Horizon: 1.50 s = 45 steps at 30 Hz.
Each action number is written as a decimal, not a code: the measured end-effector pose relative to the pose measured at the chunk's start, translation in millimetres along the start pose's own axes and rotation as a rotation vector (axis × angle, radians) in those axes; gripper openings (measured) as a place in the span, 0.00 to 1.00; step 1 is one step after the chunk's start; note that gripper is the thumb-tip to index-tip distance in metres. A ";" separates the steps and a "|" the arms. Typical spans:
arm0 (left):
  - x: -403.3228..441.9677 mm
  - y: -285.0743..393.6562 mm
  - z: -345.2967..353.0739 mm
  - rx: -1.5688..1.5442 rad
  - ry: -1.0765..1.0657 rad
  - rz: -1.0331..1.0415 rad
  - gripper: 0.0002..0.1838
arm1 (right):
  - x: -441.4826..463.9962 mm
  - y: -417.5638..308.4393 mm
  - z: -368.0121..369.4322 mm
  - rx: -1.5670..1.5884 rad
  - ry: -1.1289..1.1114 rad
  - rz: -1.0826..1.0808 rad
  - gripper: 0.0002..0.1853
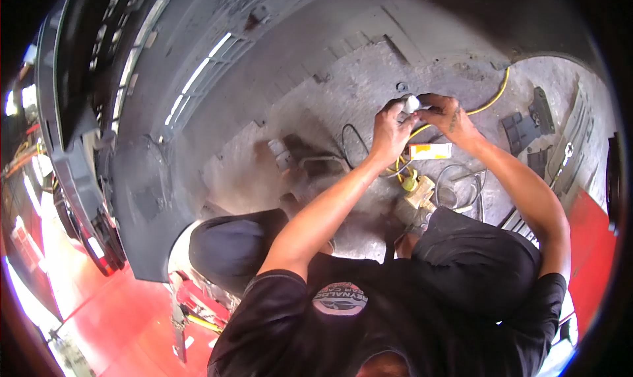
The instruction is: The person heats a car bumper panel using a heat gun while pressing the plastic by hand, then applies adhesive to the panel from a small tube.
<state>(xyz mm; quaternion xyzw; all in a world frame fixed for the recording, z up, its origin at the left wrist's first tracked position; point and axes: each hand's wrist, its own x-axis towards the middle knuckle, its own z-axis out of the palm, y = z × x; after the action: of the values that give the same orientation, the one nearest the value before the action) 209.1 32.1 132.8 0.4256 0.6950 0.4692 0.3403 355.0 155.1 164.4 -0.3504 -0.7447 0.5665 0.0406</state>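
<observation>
My left hand [391, 130] pinches a small white rounded object [411, 104] between its fingers, too small and bright to name. From the other side, the fingers of my right hand [452, 118] are closed at the same white object. Both hands are raised over the floor, close to the inner face of a large dark grey car bumper cover [231, 107] that curves around me. Just below the hands lies a small white box with orange and yellow print [430, 151].
A yellow cord [500, 90] runs past my hands to a yellow plug [410, 181] near a dusty beige block [422, 196]. Black cable loops lie beside it. Dark plastic parts [524, 130] rest at right. Red surfaces [86, 304] show at left and right.
</observation>
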 end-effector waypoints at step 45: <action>17.4 -3.9 -265.6 0.537 -0.229 0.379 0.08 | 86.8 -85.6 162.2 0.486 -0.066 -0.148 0.14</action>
<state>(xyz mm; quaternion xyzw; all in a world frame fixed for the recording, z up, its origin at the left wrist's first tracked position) -30.8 -49.1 215.0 0.6714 0.6593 0.2738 0.1988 174.8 62.5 152.2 -0.2563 -0.6111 0.7356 0.1405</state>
